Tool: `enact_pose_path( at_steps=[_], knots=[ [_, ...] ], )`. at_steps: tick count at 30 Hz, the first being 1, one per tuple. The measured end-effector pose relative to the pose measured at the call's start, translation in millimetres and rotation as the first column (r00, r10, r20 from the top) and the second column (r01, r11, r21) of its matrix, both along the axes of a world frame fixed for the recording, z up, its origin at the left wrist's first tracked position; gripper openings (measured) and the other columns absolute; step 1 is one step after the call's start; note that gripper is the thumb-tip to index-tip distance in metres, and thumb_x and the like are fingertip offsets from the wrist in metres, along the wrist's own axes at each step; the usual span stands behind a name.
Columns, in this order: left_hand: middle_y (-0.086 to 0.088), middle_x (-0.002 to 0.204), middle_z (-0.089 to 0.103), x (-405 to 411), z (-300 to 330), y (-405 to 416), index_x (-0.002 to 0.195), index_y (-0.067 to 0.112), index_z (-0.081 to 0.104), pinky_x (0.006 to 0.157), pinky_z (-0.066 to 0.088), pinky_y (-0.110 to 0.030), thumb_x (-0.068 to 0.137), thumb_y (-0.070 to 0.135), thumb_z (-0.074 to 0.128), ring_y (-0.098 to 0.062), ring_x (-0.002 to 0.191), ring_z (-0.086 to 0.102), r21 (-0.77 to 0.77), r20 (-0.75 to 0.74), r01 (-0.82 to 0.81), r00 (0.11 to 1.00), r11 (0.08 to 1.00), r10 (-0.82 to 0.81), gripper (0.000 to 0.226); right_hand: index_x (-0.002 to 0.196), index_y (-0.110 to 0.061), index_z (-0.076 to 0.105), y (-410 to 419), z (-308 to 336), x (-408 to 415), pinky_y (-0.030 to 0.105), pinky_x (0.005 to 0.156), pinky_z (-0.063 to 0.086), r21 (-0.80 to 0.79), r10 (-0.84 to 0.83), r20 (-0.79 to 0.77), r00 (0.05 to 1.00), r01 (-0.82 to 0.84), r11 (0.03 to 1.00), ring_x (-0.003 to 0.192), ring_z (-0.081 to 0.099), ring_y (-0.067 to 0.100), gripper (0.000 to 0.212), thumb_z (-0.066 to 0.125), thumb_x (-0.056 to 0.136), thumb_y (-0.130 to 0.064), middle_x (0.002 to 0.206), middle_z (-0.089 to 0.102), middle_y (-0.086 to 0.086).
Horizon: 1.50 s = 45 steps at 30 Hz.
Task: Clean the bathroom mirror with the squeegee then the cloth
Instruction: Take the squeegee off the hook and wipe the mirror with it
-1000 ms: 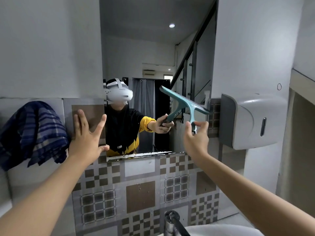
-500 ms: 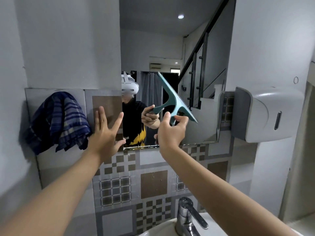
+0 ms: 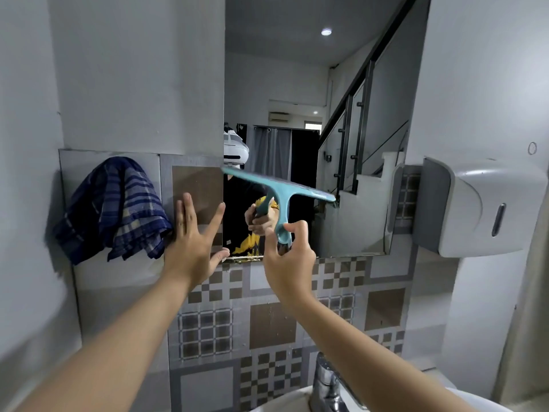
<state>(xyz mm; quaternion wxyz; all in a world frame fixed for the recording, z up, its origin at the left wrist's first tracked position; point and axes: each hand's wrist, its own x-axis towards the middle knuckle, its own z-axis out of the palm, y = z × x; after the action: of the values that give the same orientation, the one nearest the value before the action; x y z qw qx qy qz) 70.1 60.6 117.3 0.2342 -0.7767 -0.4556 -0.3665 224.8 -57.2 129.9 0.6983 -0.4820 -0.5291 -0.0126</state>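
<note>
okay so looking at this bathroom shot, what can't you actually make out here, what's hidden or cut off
Head view only:
- Squeegee: whether its blade touches the mirror cannot be told from this angle; the right hand covers the handle's end.
- Mirror: its top runs off the frame.
- Left hand: spread by the mirror's left edge; contact with the tile is unclear.
- Cloth: what it hangs from is hidden behind it.
- Tap and basin: cut off by the bottom edge.

Legible text: none. The dispenser (image 3: 475, 206) on the right wall shows no readable label or brand (only a slot window), and the tiles (image 3: 267, 322), cloth (image 3: 113, 209) and squeegee (image 3: 282, 197) bear no words or numbers.
</note>
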Motion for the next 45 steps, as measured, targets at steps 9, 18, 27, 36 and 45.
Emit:
enact_pose_path(
  at_steps=[9,18,27,36,45],
  knots=[
    [-0.022,0.153,-0.022,-3,-15,5,0.148,0.036,0.000,0.099,0.040,-0.055,0.081,0.052,0.060,-0.039,0.141,-0.017,-0.006,0.027,0.014,1.000,1.000,-0.014,0.091,0.096,-0.007,0.056,2,-7,55,0.009,0.036,0.023,0.049,-0.124,0.442,0.888,0.115,0.992,0.035,0.041,0.008,0.019,0.067,0.087,-0.019,0.062,0.058,-0.002],
    [-0.026,0.154,-0.012,-5,-21,9,0.148,0.032,0.010,0.098,0.040,-0.055,0.082,0.055,0.054,-0.042,0.142,-0.007,0.049,-0.022,-0.027,0.999,0.998,0.028,0.082,0.105,-0.009,0.065,-3,6,105,0.012,0.041,0.021,0.090,-0.258,0.597,0.759,0.256,0.963,0.040,0.026,-0.007,0.027,0.073,0.083,-0.024,0.060,0.044,-0.012],
    [-0.026,0.155,-0.010,-5,-21,8,0.148,0.031,0.014,0.092,0.046,-0.054,0.080,0.057,0.054,-0.042,0.142,-0.004,0.056,-0.040,-0.051,0.998,0.997,0.053,0.083,0.105,-0.009,0.067,-9,8,149,0.012,0.044,0.020,0.089,-0.271,0.676,0.685,0.289,0.953,0.043,0.033,0.012,0.031,0.076,0.080,-0.024,0.063,0.042,-0.011],
    [-0.028,0.153,-0.013,-6,-22,11,0.148,0.030,0.012,0.097,0.037,-0.058,0.084,0.063,0.038,-0.044,0.142,-0.007,0.085,-0.059,-0.064,0.996,0.994,0.069,0.077,0.102,-0.015,0.059,-23,-1,217,0.033,0.033,0.043,0.104,-0.285,0.645,0.709,0.288,0.952,0.037,0.042,0.022,0.036,0.054,0.085,-0.046,0.051,0.050,-0.002],
    [-0.030,0.153,-0.011,-7,-21,11,0.148,0.027,0.016,0.097,0.033,-0.064,0.080,0.066,0.026,-0.044,0.141,-0.009,0.080,-0.069,-0.069,0.995,0.994,0.074,0.080,0.103,-0.016,0.056,-32,-29,245,0.041,0.041,0.054,0.008,-0.296,0.496,0.816,0.336,0.942,0.049,0.060,0.028,0.028,0.068,0.083,-0.032,0.073,0.067,0.011]
  ],
)
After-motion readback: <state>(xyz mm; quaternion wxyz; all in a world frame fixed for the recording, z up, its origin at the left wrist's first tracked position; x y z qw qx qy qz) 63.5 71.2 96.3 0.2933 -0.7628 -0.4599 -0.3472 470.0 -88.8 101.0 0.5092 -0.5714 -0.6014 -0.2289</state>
